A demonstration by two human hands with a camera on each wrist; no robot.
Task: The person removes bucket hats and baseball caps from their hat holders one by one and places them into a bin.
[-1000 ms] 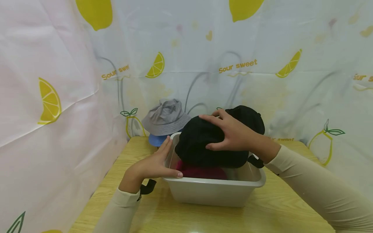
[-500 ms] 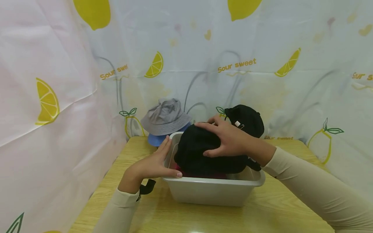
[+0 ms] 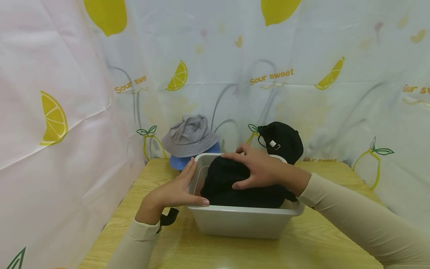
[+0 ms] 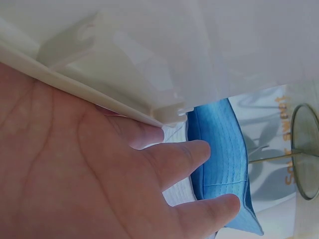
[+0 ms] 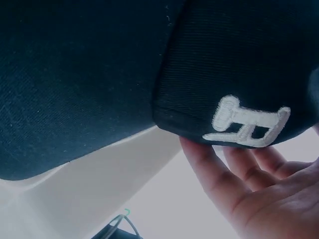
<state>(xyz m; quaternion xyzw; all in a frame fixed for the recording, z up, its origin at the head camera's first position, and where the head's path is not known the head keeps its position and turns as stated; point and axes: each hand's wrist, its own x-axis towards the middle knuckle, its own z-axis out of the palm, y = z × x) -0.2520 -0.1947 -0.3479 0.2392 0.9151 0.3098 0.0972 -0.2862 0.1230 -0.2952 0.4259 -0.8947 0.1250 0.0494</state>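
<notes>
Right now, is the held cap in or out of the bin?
In: the head view shows the black cap within the pale bin's rim, right hand holding it.

A makeshift tabletop booth, its room type unclear: lemon-printed sheeting (image 3: 215, 48) encloses a wood-grain table (image 3: 319, 239).

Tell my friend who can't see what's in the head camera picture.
A person's right hand grips a black cap inside a pale tub, and the left hand rests against the tub. Behind, a gray bucket hat sits over a blue hat, with a second black cap farther right.
</notes>
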